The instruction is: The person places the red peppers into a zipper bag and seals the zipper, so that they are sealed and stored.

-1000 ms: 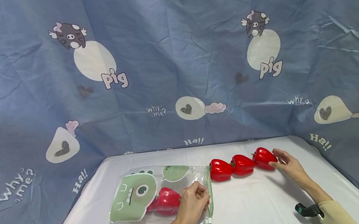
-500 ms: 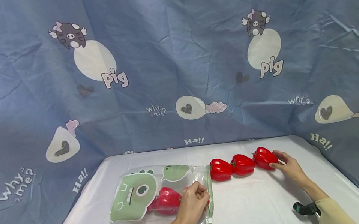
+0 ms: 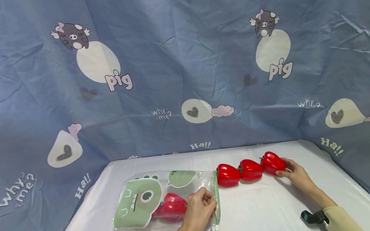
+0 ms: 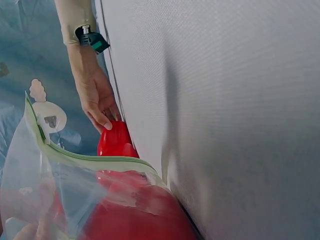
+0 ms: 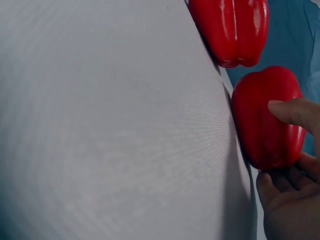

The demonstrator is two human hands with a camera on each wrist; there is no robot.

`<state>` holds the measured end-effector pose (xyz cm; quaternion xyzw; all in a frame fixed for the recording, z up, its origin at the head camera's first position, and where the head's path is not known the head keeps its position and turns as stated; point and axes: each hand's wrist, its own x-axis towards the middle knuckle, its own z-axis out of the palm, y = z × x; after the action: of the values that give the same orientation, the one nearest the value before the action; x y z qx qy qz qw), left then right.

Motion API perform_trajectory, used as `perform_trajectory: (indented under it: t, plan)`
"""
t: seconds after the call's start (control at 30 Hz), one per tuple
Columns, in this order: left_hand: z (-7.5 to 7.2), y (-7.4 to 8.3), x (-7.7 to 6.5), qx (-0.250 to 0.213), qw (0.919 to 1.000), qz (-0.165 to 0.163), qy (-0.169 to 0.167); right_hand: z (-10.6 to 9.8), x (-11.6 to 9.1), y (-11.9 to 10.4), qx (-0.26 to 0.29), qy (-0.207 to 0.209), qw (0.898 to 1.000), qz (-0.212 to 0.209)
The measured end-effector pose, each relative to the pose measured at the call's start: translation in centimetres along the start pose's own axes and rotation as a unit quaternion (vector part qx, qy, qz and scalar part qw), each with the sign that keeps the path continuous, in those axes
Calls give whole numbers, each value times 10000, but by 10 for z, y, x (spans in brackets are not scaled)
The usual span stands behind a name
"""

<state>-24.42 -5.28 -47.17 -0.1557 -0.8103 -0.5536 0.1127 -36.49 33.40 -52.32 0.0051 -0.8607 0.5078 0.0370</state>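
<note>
The right-hand grip (image 3: 294, 175) has drawn in closer over the last second; its thumb now lies on the glossy red bell pepper (image 3: 272, 162) at the right end of the row, with fingers round that pepper's end, so I judge it grasped; the pepper still sits on the bench (image 3: 254, 215), just beside the glossy red middle pepper (image 3: 250, 170); the glossy red left-end pepper (image 3: 228, 175) lies next along, near the bag's mouth; the left-hand grip (image 3: 198, 207) is unchanged, pinching the clear plastic zip bag (image 3: 137, 203) printed with a green one-eyed monster; a red pepper (image 3: 174, 206) lies inside, other red shapes partly hidden; the bench wears a smooth white covering; behind hangs a creased blue fabric backdrop (image 3: 172, 74) printed with cartoon pigs and lettering.
</note>
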Motion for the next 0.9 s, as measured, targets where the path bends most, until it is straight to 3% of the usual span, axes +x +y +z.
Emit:
perform_trajectory:
  t: [0.6, 0.9]
  plan:
    - [-1, 1, 1, 95, 9998, 174, -12, -5, -10, -6, -160, 124, 9988, 436]
    - [0, -1, 0, 44, 9999, 167, -3, -12, -16, -10, -265, 166, 9988, 364]
